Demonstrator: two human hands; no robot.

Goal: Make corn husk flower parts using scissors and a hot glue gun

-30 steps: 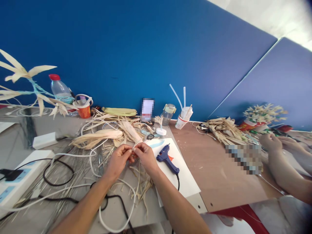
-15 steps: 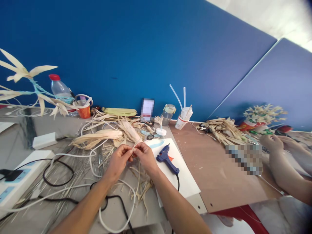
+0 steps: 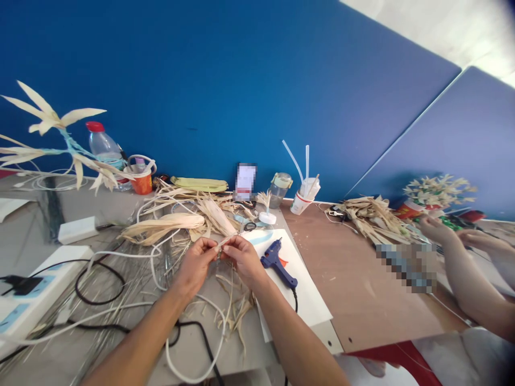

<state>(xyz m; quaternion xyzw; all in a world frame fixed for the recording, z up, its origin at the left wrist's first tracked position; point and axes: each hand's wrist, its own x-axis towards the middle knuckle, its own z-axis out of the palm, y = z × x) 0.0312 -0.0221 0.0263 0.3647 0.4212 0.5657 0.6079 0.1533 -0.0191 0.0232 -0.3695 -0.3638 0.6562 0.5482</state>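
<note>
Between my two hands, a thin strip of dried corn husk point(image 3: 226, 240) is pinched at the fingertips. My left hand point(image 3: 200, 260) is closed on its near-left end, thumb against index finger. Closed as well, my right hand point(image 3: 242, 257) grips the strip a short way to the right. Behind the fingers lies a pile of pale corn husks point(image 3: 215, 213). A blue glue gun point(image 3: 277, 264) rests on white paper point(image 3: 311, 305), just right of my right hand. Husk scraps point(image 3: 237, 308) lie on the table below my hands.
On the left are a white power strip point(image 3: 44, 295), looping cables and husk flowers point(image 3: 60, 126) on blue-wrapped stems. Along the blue partition stand a phone point(image 3: 245, 181), a jar point(image 3: 280, 188) and a cup with straws point(image 3: 301, 202). A co-worker's hands point(image 3: 446, 236) are at right.
My fingertips have drawn slightly apart, and more of the husk strip shows between them. The whole view has shifted a little. At right, the co-worker's hands have moved slightly.
</note>
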